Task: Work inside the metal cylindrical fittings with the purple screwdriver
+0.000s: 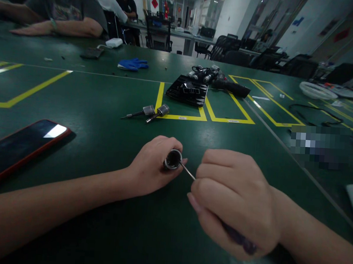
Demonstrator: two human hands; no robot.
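Note:
My left hand is wrapped round a short, hollow metal cylinder, its dark open end facing me. In my right hand is a screwdriver, gripped by its dark handle, most of which the fingers cover. The thin shaft reaches to the cylinder's rim on the right side; whether its tip is inside or only touching the edge I cannot tell. Beyond my hands, two small metal parts with cylindrical heads and thin shafts lie side by side on the green table.
At the left lies a phone with a red edge. Farther back are a blue glove, a glossy black panel and a pile of black and metal parts. Yellow tape marks the table. A person leans on the far left side.

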